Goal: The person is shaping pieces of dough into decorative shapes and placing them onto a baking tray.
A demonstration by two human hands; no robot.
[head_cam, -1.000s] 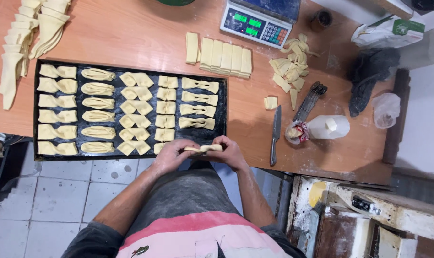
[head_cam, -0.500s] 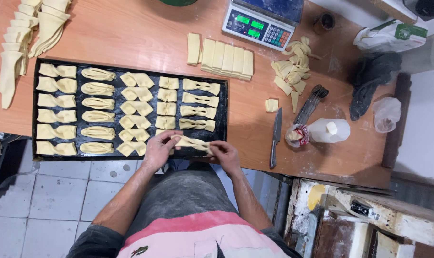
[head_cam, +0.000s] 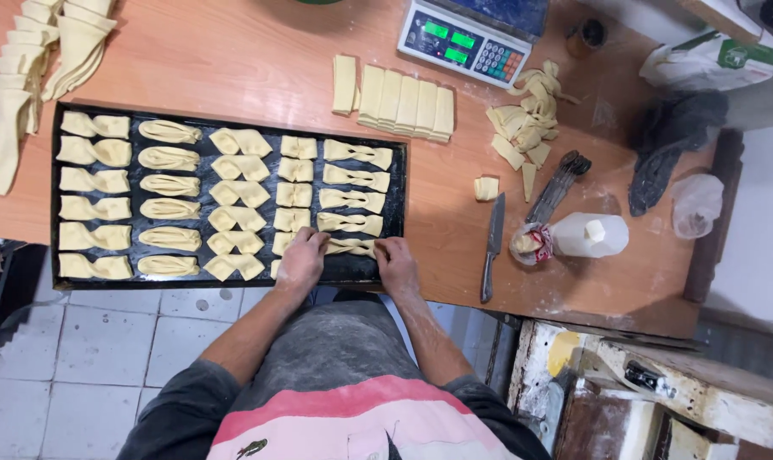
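Observation:
A black baking tray (head_cam: 54, 192) on the wooden table holds rows of shaped raw dough pieces. A twisted dough piece (head_cam: 350, 247) lies on the tray's near right corner. My left hand (head_cam: 302, 259) presses its left end and my right hand (head_cam: 395, 260) holds its right end, fingers closed on the dough. Above it sits a column of similar twisted pieces (head_cam: 352, 176).
Cut dough strips (head_cam: 406, 104) and dough scraps (head_cam: 523, 128) lie beyond the tray, below a digital scale (head_cam: 463, 38). A knife (head_cam: 491, 247), a white plastic bottle (head_cam: 586, 235), a small dough cube (head_cam: 486, 188) and a dark cloth (head_cam: 672, 145) are at right. More dough strips (head_cam: 29, 77) lie far left.
Both hands moved from the table's near edge up onto the tray, carrying the twisted dough piece and laying it in the near right corner.

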